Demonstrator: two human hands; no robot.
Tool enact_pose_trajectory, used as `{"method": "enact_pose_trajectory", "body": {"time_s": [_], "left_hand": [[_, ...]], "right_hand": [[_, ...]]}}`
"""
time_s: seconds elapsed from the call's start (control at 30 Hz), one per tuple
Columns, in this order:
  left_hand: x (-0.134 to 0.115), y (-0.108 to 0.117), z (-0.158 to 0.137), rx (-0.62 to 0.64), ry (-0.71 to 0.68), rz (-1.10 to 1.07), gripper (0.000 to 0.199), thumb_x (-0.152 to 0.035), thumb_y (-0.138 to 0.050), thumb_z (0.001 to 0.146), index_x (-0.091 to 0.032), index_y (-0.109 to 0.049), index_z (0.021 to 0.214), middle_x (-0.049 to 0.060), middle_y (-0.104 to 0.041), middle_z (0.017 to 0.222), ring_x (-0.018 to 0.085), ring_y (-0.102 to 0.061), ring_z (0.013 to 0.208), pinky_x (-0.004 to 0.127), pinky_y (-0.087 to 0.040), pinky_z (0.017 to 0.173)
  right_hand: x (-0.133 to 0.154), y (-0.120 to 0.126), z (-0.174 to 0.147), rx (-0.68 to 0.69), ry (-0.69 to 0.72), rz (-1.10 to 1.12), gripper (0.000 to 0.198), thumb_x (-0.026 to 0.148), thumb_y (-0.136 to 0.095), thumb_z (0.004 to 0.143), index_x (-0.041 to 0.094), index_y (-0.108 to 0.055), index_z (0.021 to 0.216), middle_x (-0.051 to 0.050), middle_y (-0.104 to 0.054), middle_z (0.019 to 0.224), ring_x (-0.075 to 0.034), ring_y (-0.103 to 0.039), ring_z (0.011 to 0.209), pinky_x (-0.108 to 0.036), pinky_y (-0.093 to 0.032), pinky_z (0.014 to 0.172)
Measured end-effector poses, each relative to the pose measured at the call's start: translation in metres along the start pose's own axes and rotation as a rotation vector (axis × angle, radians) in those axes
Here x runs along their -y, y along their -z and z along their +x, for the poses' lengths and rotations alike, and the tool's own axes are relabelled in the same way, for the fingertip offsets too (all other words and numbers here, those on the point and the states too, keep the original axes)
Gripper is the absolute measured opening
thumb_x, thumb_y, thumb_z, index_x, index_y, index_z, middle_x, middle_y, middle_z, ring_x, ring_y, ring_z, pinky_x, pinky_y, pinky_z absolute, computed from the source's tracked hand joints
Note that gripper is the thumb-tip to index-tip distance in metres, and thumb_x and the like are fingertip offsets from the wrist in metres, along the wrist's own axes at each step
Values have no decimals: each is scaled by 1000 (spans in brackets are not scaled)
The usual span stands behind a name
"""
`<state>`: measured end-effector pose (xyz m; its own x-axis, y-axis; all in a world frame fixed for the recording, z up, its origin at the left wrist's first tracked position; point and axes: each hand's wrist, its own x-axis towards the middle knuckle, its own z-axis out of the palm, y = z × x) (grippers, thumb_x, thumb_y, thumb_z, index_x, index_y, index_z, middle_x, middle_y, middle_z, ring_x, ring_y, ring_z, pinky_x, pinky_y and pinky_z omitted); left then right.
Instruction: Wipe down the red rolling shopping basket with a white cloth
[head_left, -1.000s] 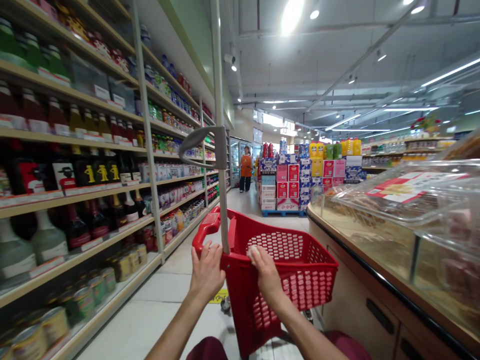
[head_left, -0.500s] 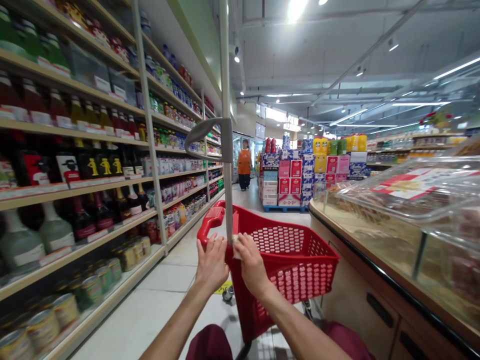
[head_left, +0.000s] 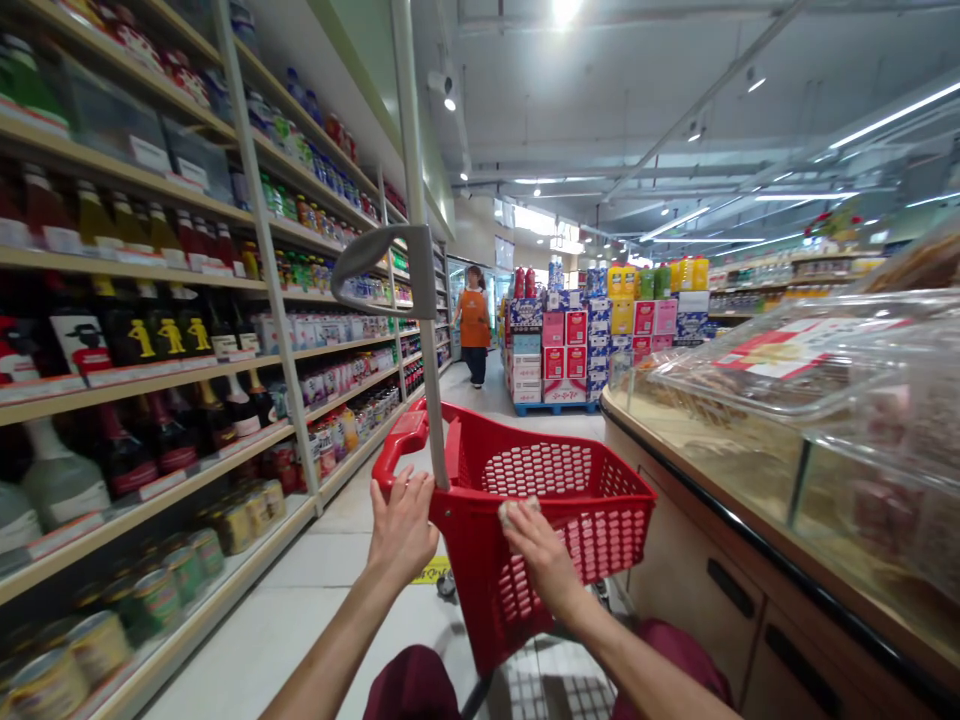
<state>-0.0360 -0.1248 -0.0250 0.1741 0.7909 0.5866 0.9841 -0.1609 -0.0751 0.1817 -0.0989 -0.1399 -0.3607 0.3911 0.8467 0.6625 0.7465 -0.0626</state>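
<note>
In front of me stands a red plastic shopping cart [head_left: 469,610] with a perforated basket. A grey pole [head_left: 414,140] with a loop-shaped grey grip [head_left: 420,270] rises from its near corner. My left hand [head_left: 403,525] rests on the red handle [head_left: 390,450] near the foot of the pole, its fingers bent over the top. My right hand [head_left: 541,560] presses a crumpled whitish cloth [head_left: 519,511] against the basket's side, just below the rim. Part of the cloth is hidden under the fingers.
Shelves [head_left: 150,370] of bottles and cans line the left. A glass-topped display counter [head_left: 697,440] with clear lids runs along the right. Ahead are stacked drink boxes [head_left: 562,345] on a blue pallet [head_left: 555,408], and a person in an orange vest [head_left: 474,320] walking in the aisle.
My right hand has slid with the cloth from beside the pole's foot rightward along the basket's side. My left hand stays on the handle. The view has shifted, and the person ahead appears closer.
</note>
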Motion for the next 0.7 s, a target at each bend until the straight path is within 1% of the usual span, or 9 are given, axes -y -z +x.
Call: {"method": "enact_pose_trajectory", "body": {"time_s": [0.07, 0.1, 0.23, 0.3, 0.43, 0.5, 0.6, 0.67, 0.7], "left_hand": [[-1, 0, 0, 0, 1, 5, 55, -12, -37, 63, -15, -45, 117, 8, -47, 125, 25, -28, 123, 58, -4, 102], [-1, -1, 0, -4, -3, 9, 54, -12, -37, 63, -15, -46, 117, 8, -48, 125, 25, -28, 123, 58, -4, 102], [-2, -2, 1, -26, -14, 33, 53, -12, -37, 64, -14, -46, 116, 10, -48, 124, 26, -29, 123, 60, -4, 101], [-2, -3, 2, -24, -11, 39, 53, -12, -36, 64, -13, -46, 116, 10, -48, 124, 26, -29, 122, 61, -5, 100], [0, -6, 3, -20, -20, 44, 52, -12, -37, 64, -15, -47, 114, 10, -49, 124, 26, -30, 122, 60, -5, 100], [2, -7, 3, -39, -29, 41, 51, -12, -37, 65, -16, -46, 115, 10, -49, 123, 26, -30, 122, 59, -3, 101], [0, -9, 2, -136, 13, 16, 55, -13, -37, 67, -14, -36, 123, 12, -45, 127, 25, -30, 123, 56, -3, 102], [-9, -9, 0, -234, 36, -9, 60, -13, -37, 69, -12, -27, 128, 15, -38, 131, 25, -28, 125, 53, -5, 104], [-15, -9, -1, -270, 16, -22, 61, -13, -37, 69, -12, -25, 129, 15, -35, 133, 24, -26, 126, 51, -7, 105]], "right_hand": [[-8, 2, -18, 81, 43, -14, 37, 10, -43, 82, 25, -53, 114, -3, -56, 116, -18, -44, 115, -39, -43, 93], [-11, 4, -24, 90, 37, -21, 37, 11, -44, 81, 26, -53, 114, -3, -56, 116, -18, -45, 114, -39, -43, 92], [-25, 10, -23, -77, -99, -62, 35, 12, -41, 84, 24, -52, 115, -5, -50, 123, -19, -34, 122, -45, -37, 97], [-32, 11, -21, -120, -125, -58, 37, 10, -38, 84, 24, -51, 116, -5, -49, 124, -18, -32, 123, -45, -36, 98], [-37, 10, -37, -32, -110, -47, 38, 9, -39, 84, 27, -52, 115, -3, -54, 118, -16, -40, 118, -39, -41, 94], [-40, 13, -38, -20, -117, -64, 38, 10, -41, 83, 26, -51, 116, -4, -54, 119, -17, -39, 119, -40, -40, 95], [-49, 22, -32, -100, -164, -91, 41, 8, -38, 83, 24, -48, 120, -5, -48, 125, -18, -33, 123, -44, -34, 99], [-57, 25, -36, -129, -190, -103, 44, 6, -35, 83, 25, -47, 120, -4, -47, 125, -17, -33, 122, -44, -34, 99], [-61, 25, -43, -114, -197, -106, 45, 5, -34, 82, 25, -48, 119, -4, -49, 124, -17, -35, 121, -43, -36, 98]]}}
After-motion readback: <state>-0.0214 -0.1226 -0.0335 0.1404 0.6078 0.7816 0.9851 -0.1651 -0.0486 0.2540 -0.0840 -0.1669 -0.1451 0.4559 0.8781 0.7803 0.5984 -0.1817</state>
